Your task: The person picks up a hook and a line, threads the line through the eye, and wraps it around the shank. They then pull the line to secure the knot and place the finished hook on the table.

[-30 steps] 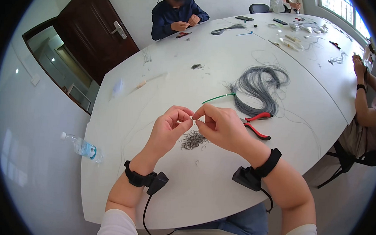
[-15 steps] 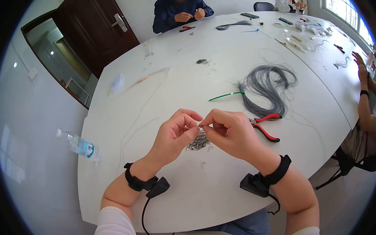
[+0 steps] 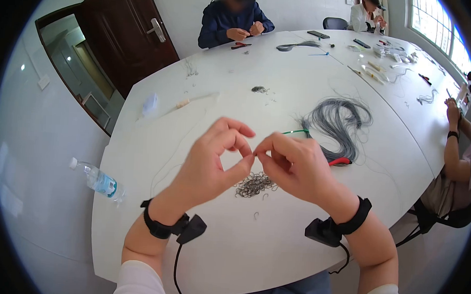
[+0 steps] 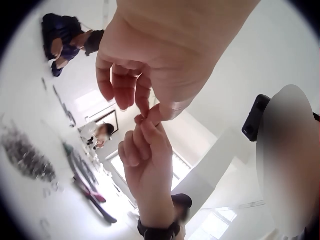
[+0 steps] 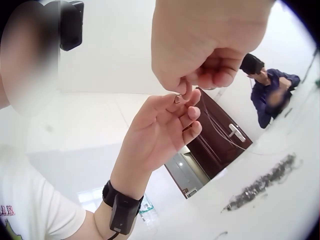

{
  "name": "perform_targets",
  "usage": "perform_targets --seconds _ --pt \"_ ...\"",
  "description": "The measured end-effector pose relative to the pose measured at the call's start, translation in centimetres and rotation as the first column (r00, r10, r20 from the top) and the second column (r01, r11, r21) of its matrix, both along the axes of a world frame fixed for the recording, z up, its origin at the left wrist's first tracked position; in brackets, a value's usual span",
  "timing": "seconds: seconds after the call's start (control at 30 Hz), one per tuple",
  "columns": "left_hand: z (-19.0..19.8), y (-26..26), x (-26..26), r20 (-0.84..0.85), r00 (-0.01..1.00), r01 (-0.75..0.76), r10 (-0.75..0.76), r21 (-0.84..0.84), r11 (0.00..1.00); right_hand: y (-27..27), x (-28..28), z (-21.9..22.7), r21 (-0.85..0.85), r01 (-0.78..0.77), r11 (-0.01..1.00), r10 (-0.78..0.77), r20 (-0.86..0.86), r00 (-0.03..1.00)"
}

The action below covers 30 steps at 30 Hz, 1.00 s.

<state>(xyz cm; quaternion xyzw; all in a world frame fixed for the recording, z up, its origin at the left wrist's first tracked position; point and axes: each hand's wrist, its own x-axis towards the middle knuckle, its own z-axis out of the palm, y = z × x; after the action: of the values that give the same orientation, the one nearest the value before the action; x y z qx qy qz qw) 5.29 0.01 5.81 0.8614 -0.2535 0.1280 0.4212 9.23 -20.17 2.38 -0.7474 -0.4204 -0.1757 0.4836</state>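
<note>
My left hand [image 3: 208, 159] and right hand [image 3: 300, 168] meet fingertip to fingertip above the table. A tiny dark fish hook [image 5: 177, 99] shows in the right wrist view, pinched at the left thumb and index finger; the other left fingers are spread. The right thumb and index finger pinch at the same spot, other fingers curled, with a thin fishing line [image 5: 244, 148] trailing near them. I cannot tell whether the line is on the hook. Below the hands lies a pile of fish hooks [image 3: 255, 185], with a loose hook [image 3: 256, 216] nearer me.
A bundle of grey line [image 3: 336, 125] with a green tie [image 3: 296, 132] lies beyond my right hand. Red-handled pliers [image 3: 341, 161] are mostly hidden behind that hand. A water bottle [image 3: 101, 182] stands left. A smaller hook pile [image 3: 259, 89] sits farther back. Other people sit around the table.
Both hands have come up a little, the left one most, and its upper fingers have spread. Fingertips stay together. The right hand now covers most of the pliers, and more of the hook pile shows.
</note>
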Motion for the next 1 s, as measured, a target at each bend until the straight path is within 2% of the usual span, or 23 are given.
perform_targets --seconds 0.07,0.13,0.17,0.23,0.3,0.37,0.47,0.53,0.73,0.87,1.0 --pt "2.1 -0.1 0.5 0.214 0.975 -0.085 0.055 0.133 0.988 0.2 0.4 2.1 -0.016 0.038 0.999 -0.038 0.046 0.998" --pt "3.8 -0.2 0.4 0.234 0.969 -0.106 0.079 0.106 0.989 0.3 1.2 4.1 -0.042 0.075 0.996 -0.067 0.160 0.985" --pt "4.4 -0.3 0.3 0.245 0.962 -0.145 0.121 0.083 0.986 0.1 1.2 5.6 -0.109 0.066 0.992 -0.057 0.089 0.994" --pt "5.1 -0.5 0.1 0.239 0.953 -0.199 0.186 0.032 0.979 -0.5 1.3 7.5 -0.172 0.048 0.984 -0.035 0.074 0.997" --pt "5.2 -0.5 -0.1 0.261 0.950 -0.188 0.171 0.042 0.981 -0.9 1.6 8.4 -0.232 -0.001 0.973 0.014 0.055 0.998" --pt "5.1 -0.3 -0.3 0.286 0.946 -0.180 0.153 0.072 0.981 -1.1 1.4 9.0 -0.251 0.020 0.968 -0.005 0.058 0.998" --pt "4.6 -0.3 -0.3 0.275 0.951 -0.155 0.139 0.038 0.987 -0.7 1.5 8.8 -0.224 0.032 0.974 -0.014 0.080 0.997" --pt "4.2 -0.2 0.3 0.301 0.943 -0.156 0.139 0.031 0.987 -0.6 1.0 9.4 -0.259 0.049 0.965 -0.066 -0.057 0.996" --pt "3.6 -0.3 1.0 0.333 0.932 -0.152 0.142 0.003 0.988 -0.4 1.6 8.0 -0.186 0.058 0.981 -0.057 0.012 0.998" --pt "3.0 -0.1 1.5 0.386 0.914 -0.137 0.122 0.012 0.991 -0.7 1.9 7.6 -0.210 0.054 0.976 -0.043 0.054 0.998" --pt "2.6 -0.1 1.7 0.438 0.892 -0.124 0.116 -0.009 0.992 -1.6 2.1 7.7 -0.225 0.135 0.965 -0.104 0.146 0.984"
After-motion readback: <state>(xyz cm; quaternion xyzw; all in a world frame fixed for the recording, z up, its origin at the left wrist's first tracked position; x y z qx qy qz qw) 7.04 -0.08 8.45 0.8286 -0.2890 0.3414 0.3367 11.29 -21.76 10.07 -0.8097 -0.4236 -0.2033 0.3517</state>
